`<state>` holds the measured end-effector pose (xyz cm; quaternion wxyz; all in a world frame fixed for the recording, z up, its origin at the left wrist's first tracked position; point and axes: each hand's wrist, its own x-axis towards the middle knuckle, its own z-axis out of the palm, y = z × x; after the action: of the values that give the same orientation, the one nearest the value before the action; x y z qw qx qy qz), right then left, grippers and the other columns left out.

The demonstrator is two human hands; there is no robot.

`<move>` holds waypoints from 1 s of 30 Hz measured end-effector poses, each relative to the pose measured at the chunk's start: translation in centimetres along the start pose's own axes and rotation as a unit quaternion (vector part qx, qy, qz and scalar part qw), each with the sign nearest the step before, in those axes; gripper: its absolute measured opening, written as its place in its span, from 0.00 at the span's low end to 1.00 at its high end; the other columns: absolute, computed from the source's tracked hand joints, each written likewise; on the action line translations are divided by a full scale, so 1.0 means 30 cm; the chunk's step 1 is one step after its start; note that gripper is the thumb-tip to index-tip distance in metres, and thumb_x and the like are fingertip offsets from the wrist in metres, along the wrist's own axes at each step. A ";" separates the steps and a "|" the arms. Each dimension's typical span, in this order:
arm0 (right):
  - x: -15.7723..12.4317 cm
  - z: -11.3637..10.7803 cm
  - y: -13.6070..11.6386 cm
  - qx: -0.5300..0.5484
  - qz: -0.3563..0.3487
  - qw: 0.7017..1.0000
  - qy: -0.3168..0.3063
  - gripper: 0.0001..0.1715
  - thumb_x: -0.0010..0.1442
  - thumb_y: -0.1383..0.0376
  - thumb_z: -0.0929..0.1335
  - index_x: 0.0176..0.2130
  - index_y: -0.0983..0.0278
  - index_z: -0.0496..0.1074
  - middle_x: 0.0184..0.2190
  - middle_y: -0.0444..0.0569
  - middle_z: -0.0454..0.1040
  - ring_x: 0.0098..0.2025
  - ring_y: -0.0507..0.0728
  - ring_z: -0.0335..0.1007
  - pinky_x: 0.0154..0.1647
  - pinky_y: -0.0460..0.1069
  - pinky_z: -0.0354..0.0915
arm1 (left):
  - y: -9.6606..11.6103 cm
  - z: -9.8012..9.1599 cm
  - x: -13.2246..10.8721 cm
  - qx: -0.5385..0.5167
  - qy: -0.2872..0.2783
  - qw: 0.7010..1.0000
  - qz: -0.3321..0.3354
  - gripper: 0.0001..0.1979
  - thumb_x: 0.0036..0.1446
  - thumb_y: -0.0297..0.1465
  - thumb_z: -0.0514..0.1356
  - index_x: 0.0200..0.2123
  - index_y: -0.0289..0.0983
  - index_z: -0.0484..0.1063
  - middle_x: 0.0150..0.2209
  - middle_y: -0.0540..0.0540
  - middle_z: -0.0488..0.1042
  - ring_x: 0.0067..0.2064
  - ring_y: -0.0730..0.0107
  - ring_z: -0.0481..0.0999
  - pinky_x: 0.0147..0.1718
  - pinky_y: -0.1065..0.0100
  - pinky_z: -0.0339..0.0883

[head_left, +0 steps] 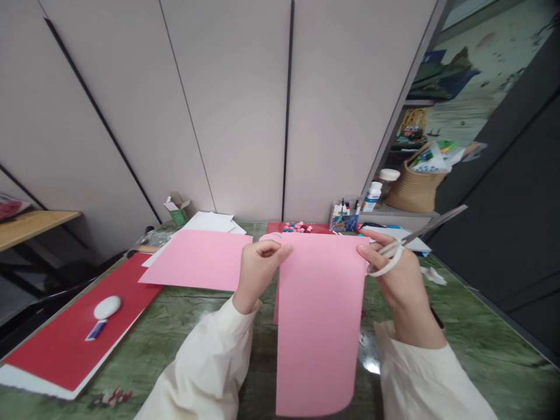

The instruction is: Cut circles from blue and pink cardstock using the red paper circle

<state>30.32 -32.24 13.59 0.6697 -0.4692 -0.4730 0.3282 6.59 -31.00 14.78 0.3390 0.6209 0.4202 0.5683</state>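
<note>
A long pink paper sheet (321, 326) hangs upright in front of me, its lower end curling slightly. My left hand (260, 265) pinches its top left corner between thumb and fingers. At the top right corner, my right hand (396, 274) grips the paper with thumb and fingertips. That same hand also carries a pair of scissors (431, 224) with white handles, looped on the fingers, blades pointing up and to the right. Another pink sheet (201, 259) lies on the table to the left, over white paper (210, 221).
On the green table (192, 326) a red sheet (48, 344) bears a white oval object (107, 307) and a small eraser-like block (96, 330). Pink and blue bits (297, 227), a pen holder (345, 217) and a green box (177, 211) stand at the back, near a woven basket (415, 186).
</note>
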 end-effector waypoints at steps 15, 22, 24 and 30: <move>-0.001 0.008 0.001 -0.010 0.016 1.000 0.005 0.20 0.40 0.63 0.75 0.36 0.64 0.74 0.20 0.42 0.70 0.21 0.49 0.64 0.19 0.44 0.59 | -0.003 0.008 0.000 -0.017 0.028 0.999 0.011 0.16 0.47 0.34 0.61 0.14 0.34 0.62 0.17 0.53 0.59 0.22 0.78 0.57 0.21 0.73 0.52; 0.000 0.009 0.000 0.010 0.029 1.000 0.005 0.21 0.40 0.63 0.75 0.37 0.64 0.74 0.23 0.44 0.72 0.21 0.50 0.65 0.18 0.44 0.59 | -0.004 0.012 -0.001 -0.017 0.040 0.999 0.019 0.16 0.47 0.33 0.61 0.14 0.34 0.62 0.17 0.53 0.60 0.22 0.78 0.57 0.21 0.73 0.52; 0.004 0.002 0.006 0.016 0.033 0.999 -0.011 0.20 0.41 0.63 0.75 0.37 0.64 0.74 0.25 0.45 0.73 0.23 0.51 0.66 0.19 0.44 0.60 | -0.001 0.010 -0.003 -0.019 0.050 0.998 0.022 0.16 0.46 0.33 0.62 0.14 0.34 0.62 0.17 0.53 0.60 0.22 0.78 0.57 0.21 0.73 0.52; 0.005 -0.002 0.008 -0.011 0.006 1.000 -0.027 0.19 0.41 0.63 0.75 0.35 0.64 0.73 0.24 0.46 0.74 0.23 0.52 0.67 0.19 0.45 0.60 | 0.005 0.007 -0.009 -0.020 0.064 0.997 0.027 0.16 0.46 0.33 0.62 0.15 0.34 0.62 0.17 0.53 0.59 0.22 0.79 0.56 0.20 0.73 0.51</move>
<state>30.42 -32.06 13.40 0.6498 -0.4704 -0.4914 0.3391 6.80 -31.30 14.76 0.3081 0.5879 0.4127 0.6238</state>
